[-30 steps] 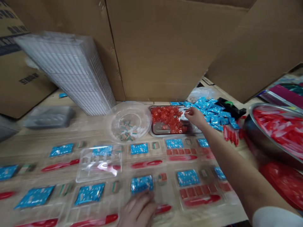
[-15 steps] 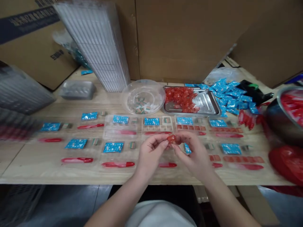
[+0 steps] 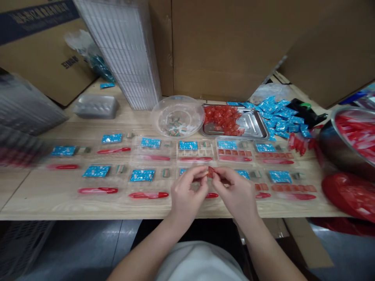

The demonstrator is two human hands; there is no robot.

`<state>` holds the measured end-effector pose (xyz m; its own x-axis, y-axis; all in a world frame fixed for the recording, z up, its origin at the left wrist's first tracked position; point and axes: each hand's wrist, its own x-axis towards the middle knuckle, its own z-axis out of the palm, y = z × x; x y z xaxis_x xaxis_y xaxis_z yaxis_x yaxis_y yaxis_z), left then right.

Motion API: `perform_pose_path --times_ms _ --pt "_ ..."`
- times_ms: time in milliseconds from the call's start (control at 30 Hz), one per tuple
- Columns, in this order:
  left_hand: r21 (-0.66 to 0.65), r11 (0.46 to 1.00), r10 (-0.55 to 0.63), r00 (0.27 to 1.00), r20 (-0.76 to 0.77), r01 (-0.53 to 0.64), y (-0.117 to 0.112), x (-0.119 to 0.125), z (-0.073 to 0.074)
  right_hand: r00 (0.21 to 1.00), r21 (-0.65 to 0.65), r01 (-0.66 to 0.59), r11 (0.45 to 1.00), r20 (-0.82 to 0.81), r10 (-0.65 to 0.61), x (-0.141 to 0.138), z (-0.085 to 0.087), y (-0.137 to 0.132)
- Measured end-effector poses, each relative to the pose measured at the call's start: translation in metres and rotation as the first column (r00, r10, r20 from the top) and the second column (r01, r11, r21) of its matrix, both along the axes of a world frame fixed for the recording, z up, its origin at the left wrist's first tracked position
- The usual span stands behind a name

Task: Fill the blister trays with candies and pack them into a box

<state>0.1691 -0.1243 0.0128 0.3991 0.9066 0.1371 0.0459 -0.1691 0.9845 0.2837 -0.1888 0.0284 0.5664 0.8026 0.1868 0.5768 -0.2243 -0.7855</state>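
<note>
Rows of clear plastic trays [image 3: 199, 153] lay on the wooden table [image 3: 35, 203]. They held blue packets [image 3: 142, 175] and red pens [image 3: 149, 194]. Big cardboard boxes [image 3: 228, 47] stood at the back, with a tall stack of clear trays [image 3: 123, 50] leaning on them. A loose heap of blue packets [image 3: 278, 115] lay near a black tool [image 3: 306, 111]. Nothing blocked the hands.

The left hand [image 3: 187, 193] and right hand [image 3: 234, 193] met over the near row of trays. Their fingertips pinched one small red candy [image 3: 210, 172] from both sides, and the other fingers were curled in.

A second before, the right hand was reaching into the metal tray [image 3: 253, 125] and the left hand lay flat on the table. Half a second before, both hands already held the candy, a little nearer to the table's edge.

The metal tray held a pile of red candies [image 3: 222, 116] on its left side. The clear bowl [image 3: 155, 117] held a few striped sweets [image 3: 175, 128]. The steel bowl [image 3: 328, 144] on the right was full of red wrapped things [image 3: 359, 134].
</note>
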Motion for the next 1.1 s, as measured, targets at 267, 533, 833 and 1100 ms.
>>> perform_pose_path --times_ms 267,533,833,1100 --pt "-0.348 0.912 -0.156 0.969 0.192 0.216 0.009 0.001 -0.005 0.973 0.019 0.060 0.998 0.223 -0.063 -0.008 -0.011 -0.003" --pt "0.078 0.994 -0.064 0.992 -0.107 0.073 0.002 -0.006 -0.011 0.913 0.073 -0.080 0.994 0.407 0.044 -0.026 -0.012 -0.012" --pt "-0.182 0.968 -0.177 0.984 -0.004 0.174 0.007 -0.014 -0.010 0.944 0.077 -0.081 0.994 0.325 0.052 -0.030 -0.017 -0.015" --pt "-0.790 0.385 -0.419 0.853 0.311 0.477 0.009 -0.034 -0.001 0.873 0.056 -0.474 0.879 0.159 0.461 -0.015 0.003 -0.031"
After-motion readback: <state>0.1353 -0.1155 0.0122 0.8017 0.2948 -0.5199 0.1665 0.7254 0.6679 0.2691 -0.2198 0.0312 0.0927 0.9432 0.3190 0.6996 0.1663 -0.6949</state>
